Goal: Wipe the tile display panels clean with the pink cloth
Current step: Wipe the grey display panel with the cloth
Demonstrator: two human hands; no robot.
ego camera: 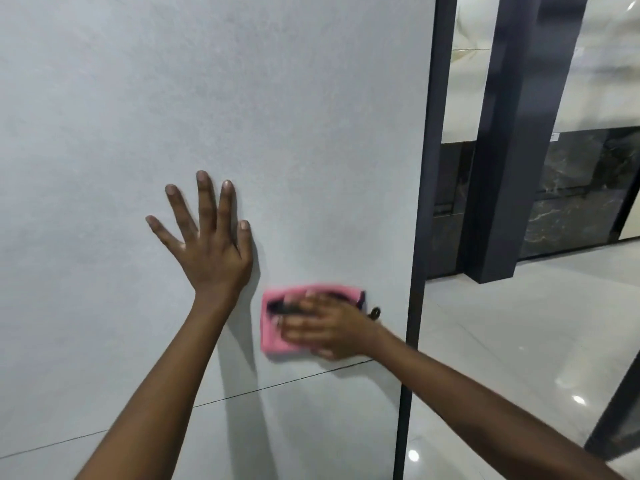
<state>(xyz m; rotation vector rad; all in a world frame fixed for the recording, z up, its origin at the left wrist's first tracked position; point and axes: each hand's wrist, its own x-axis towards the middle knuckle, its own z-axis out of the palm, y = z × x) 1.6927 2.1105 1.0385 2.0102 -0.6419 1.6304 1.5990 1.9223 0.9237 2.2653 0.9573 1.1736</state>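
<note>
The right hand [325, 327] presses the folded pink cloth [277, 327] flat against the large pale grey tile panel [242, 98], fingers stretched over the cloth and pointing left. The hand is blurred, so it is hard to say if the thumb curls under the cloth edge. The cloth lies low on the panel, just above a thin dark joint line [277, 384] that crosses the panel. The left hand [207, 244] rests on the same panel, up and left of the cloth, palm flat, fingers spread and straight, holding nothing. A dark metal frame edge [420, 237] borders the panel on its right. Beyond this frame stand a dark post [502, 168] and a glossy floor [519, 341].
</note>
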